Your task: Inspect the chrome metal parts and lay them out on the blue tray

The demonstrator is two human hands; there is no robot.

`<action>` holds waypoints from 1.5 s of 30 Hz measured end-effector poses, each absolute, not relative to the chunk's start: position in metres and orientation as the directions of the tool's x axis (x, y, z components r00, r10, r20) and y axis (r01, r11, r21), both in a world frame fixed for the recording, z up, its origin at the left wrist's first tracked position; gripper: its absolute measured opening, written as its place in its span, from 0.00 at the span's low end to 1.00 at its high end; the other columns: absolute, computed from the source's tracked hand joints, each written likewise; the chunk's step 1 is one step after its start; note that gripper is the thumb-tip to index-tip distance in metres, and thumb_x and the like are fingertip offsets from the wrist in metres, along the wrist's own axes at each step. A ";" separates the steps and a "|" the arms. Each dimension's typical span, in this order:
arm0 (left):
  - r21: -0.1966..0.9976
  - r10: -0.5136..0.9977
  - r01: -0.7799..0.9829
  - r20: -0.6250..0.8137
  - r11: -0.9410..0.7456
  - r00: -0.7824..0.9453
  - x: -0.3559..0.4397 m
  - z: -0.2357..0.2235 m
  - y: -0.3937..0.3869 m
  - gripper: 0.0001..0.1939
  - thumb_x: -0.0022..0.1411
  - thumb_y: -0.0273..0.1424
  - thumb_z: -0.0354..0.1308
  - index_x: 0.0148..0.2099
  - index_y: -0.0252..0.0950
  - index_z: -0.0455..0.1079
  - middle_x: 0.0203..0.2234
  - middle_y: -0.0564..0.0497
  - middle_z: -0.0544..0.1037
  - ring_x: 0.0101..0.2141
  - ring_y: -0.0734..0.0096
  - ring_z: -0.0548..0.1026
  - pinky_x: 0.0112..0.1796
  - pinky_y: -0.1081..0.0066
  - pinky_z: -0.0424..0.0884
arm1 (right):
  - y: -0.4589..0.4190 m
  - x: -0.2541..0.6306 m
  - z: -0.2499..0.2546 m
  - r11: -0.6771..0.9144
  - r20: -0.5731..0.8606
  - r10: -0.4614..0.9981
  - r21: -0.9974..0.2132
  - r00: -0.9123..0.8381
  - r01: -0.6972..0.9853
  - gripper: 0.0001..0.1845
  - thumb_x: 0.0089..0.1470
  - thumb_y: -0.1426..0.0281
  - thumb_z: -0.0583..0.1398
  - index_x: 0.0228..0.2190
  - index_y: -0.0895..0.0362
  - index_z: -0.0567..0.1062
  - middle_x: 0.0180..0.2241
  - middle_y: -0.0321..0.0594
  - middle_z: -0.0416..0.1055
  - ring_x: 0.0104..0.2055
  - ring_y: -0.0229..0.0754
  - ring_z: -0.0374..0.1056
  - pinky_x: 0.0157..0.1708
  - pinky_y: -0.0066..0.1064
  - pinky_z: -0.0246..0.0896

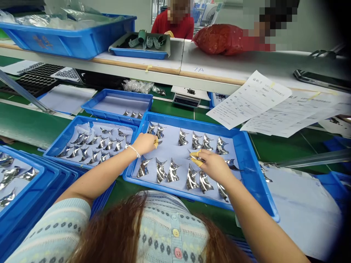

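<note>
A big blue tray (pixel 259 171) lined with white paper lies in front of me, with shiny curved metal pieces (pixel 173 171) in two loose rows. At its left side my left hand (pixel 146 144), wearing yellow finger covers, is closed in a pinch; a sliver of a shiny metal piece (pixel 160 141) sticks out past the fingertips. Over the right middle of the tray, my right hand (pixel 212 163) also pinches a shiny metal piece (pixel 192 155), mostly hidden by the covered fingers. Part of the lower right row is behind my right forearm.
A smaller blue tray (pixel 52 148) of similar pieces stands to the left, another blue tray (pixel 94 110) behind it. Stacked trays (pixel 59 182) rise at the lower left. Paper sheets (pixel 249 98) hang from the shelf (pixel 167 67). Beyond it sits a person in red (pixel 186 27).
</note>
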State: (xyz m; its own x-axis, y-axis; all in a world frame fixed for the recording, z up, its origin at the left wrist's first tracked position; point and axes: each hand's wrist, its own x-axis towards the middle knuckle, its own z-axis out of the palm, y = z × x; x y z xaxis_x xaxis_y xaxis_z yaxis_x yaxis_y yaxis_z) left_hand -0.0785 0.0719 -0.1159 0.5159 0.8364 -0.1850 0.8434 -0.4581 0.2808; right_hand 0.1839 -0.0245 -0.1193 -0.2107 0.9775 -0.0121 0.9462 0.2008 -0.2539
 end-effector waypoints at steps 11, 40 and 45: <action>0.944 0.664 0.252 -0.048 -0.215 0.746 -0.082 -0.054 0.025 0.20 0.62 0.41 0.50 0.35 0.32 0.76 0.26 0.48 0.78 0.27 0.73 0.71 0.31 0.73 0.67 | -0.048 0.109 -0.089 0.150 0.118 0.986 -0.932 -0.117 0.329 0.08 0.47 0.65 0.63 0.25 0.57 0.77 0.19 0.34 0.66 0.20 0.35 0.57 0.21 0.27 0.53; 0.771 0.697 0.179 0.417 -0.611 0.584 -0.097 -0.057 -0.028 0.11 0.54 0.44 0.61 0.29 0.44 0.78 0.22 0.50 0.78 0.27 0.69 0.70 0.39 0.65 0.61 | -0.089 0.101 -0.068 0.412 0.429 0.903 -0.864 -0.007 0.290 0.03 0.50 0.66 0.64 0.29 0.51 0.79 0.22 0.38 0.67 0.22 0.40 0.60 0.19 0.30 0.54; 0.978 0.849 -0.207 0.115 -0.008 0.515 -0.089 -0.065 -0.029 0.18 0.49 0.44 0.64 0.25 0.34 0.69 0.19 0.51 0.72 0.21 0.73 0.69 0.25 0.71 0.64 | -0.081 0.100 -0.076 0.171 0.176 0.984 -0.978 -0.027 -0.117 0.19 0.51 0.52 0.60 0.29 0.55 0.79 0.15 0.34 0.61 0.19 0.37 0.58 0.19 0.29 0.55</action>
State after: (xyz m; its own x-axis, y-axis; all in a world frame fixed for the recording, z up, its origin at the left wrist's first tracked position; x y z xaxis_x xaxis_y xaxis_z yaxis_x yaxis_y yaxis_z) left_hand -0.0889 -0.0288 -0.0649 0.5149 0.8494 0.1155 -0.2067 -0.0077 0.9784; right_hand 0.0996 -0.0811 -0.0759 -0.0272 0.9841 0.1758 -0.1175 0.1715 -0.9782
